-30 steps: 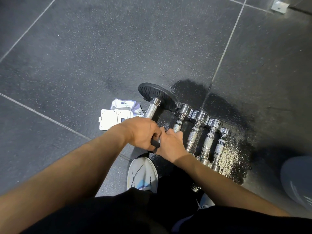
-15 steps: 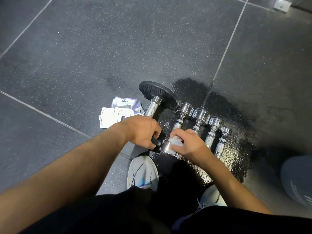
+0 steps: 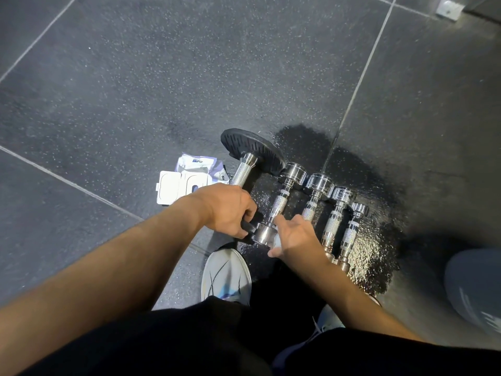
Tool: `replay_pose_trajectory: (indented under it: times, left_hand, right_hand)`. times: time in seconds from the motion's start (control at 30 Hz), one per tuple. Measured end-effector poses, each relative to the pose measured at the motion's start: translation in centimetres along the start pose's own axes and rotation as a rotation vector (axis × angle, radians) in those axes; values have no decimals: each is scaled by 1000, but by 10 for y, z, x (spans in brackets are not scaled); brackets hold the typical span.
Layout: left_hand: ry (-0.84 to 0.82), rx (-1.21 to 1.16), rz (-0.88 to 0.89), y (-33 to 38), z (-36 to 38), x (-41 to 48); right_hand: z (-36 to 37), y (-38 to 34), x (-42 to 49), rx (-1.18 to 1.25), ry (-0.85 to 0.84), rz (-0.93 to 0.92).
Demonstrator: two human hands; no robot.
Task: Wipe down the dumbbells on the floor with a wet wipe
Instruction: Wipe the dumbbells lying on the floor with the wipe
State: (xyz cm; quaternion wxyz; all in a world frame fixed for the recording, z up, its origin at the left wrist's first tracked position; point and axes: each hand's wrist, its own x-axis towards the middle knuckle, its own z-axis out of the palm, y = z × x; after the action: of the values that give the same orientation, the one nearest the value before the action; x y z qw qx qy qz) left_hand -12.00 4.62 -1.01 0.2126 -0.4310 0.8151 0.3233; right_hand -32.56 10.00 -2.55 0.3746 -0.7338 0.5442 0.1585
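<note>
The dumbbells (image 3: 311, 196) are glossy chrome metal with rough knurled handles. Beside them, the floor (image 3: 162, 77) is matt speckled rubber, shining wet near the chrome heads.

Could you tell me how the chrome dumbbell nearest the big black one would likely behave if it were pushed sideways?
The chrome dumbbell has round polished heads, so it would probably roll, though the neighbouring dumbbell lies close beside it. It looks like solid metal, so likely heavy for its size. The wet floor may make it slippery.
</note>
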Motion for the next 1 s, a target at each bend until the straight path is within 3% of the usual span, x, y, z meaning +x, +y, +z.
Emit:
replay_pose_trajectory:
  times: [0.2,0.4,0.57,0.77,1.0]
  left_hand:
    - [1,15,-8,-2,1,-1]
    - [16,23,-16,-2,1,0]
    - [14,14,-2,-4,3,1]
    - [8,30,2,-3,3,2]
    - [5,29,8,-3,1,1]
  right_hand:
    - [-5,5,3,175,96,-98]
    - [9,2,6,122,113,-278]
    - [12,20,8,29,295,-140]
    - [3,22,6,249,104,58]
    - [-10,27,17,173,-52,65]
